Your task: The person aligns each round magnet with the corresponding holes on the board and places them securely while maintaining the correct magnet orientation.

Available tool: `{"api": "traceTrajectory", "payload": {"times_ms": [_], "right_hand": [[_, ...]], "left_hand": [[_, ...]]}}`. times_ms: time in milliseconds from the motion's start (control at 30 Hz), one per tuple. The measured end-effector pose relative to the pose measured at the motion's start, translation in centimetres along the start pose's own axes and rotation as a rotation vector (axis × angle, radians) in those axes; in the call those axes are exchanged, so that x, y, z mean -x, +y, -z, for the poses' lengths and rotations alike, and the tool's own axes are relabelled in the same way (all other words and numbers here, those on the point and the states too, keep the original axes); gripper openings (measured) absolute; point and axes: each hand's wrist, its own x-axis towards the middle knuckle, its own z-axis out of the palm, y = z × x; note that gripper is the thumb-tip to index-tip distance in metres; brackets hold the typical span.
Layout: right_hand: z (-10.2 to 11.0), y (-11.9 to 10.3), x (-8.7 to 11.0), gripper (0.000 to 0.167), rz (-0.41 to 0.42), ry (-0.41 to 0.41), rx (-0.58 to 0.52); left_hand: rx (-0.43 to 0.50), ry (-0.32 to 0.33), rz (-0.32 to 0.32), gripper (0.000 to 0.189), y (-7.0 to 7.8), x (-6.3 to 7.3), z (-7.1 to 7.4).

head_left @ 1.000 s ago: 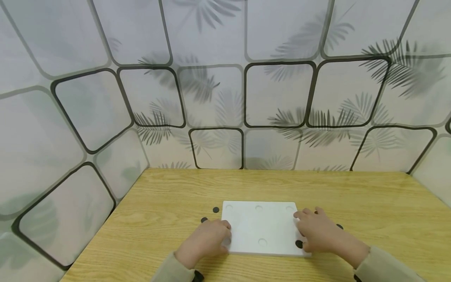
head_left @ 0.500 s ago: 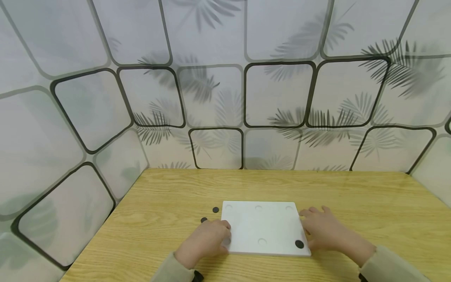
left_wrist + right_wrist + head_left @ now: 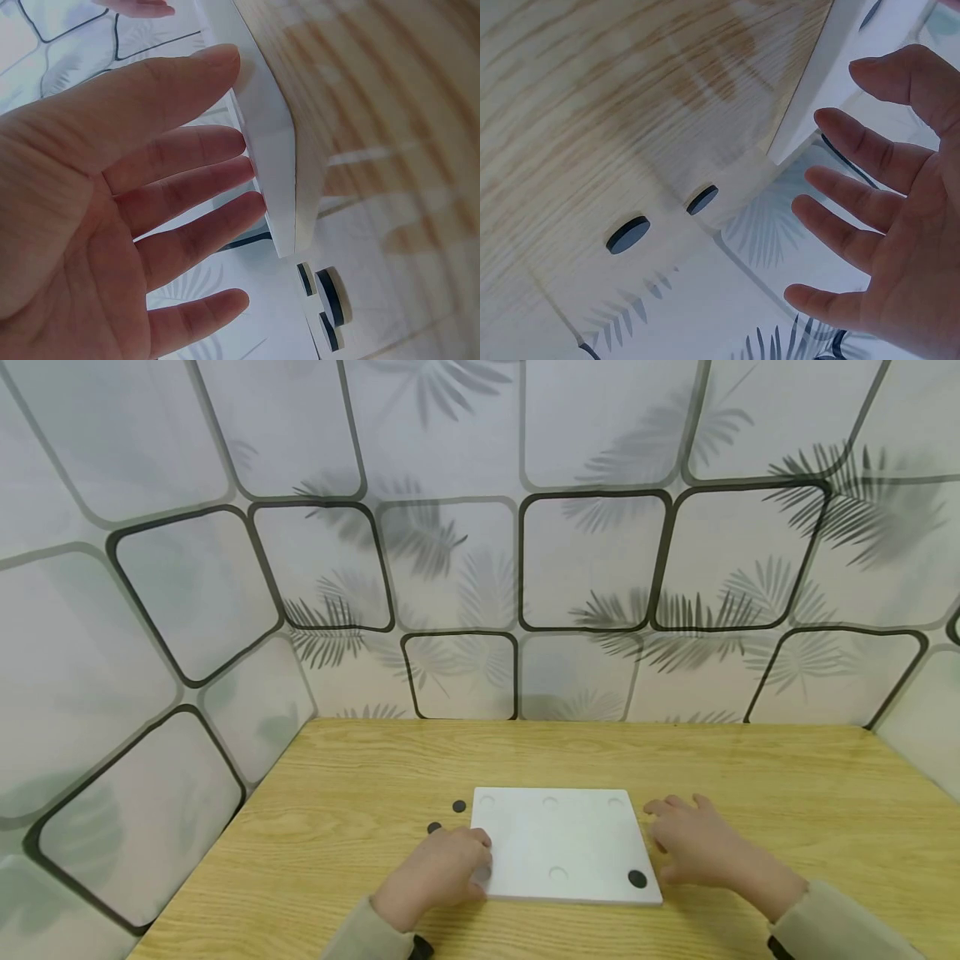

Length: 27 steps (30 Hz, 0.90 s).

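Observation:
A thin white rectangular board (image 3: 558,843) with shallow round recesses lies flat on the wooden table. One black disc (image 3: 637,879) sits in its near right recess. My left hand (image 3: 438,868) rests on the board's left side; in the left wrist view its thumb and several nearly straight fingers touch the board's edge (image 3: 274,150). Just off the right edge, my right hand (image 3: 705,843) hovers with spread fingers and holds nothing. Left of the board lie black discs, two showing in the head view (image 3: 459,807). The left hand covers the near left recess.
In the right wrist view two black discs (image 3: 628,235) lie on the table beyond the fingers; the right hand hides them from the head camera. The wooden table (image 3: 360,793) ends at a patterned wall (image 3: 585,568) behind and at the left.
My right hand has moved off the board to the right, uncovering the black disc in the near right recess. My left hand and the board have stayed put.

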Motion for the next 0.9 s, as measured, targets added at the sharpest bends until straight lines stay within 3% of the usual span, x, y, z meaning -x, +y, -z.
{"api": "traceTrajectory", "payload": {"times_ms": [333, 900], "right_hand": [[0.2, 0.9, -0.1, 0.031, -0.001, 0.019, -0.008], [0.3, 2.9, 0.5, 0.027, -0.07, -0.004, -0.004]], "left_hand": [[-0.014, 0.002, -0.003, 0.018, 0.0, 0.0, 0.0], [-0.025, 0.005, -0.004, 0.017, 0.0, 0.0, -0.2]]}}
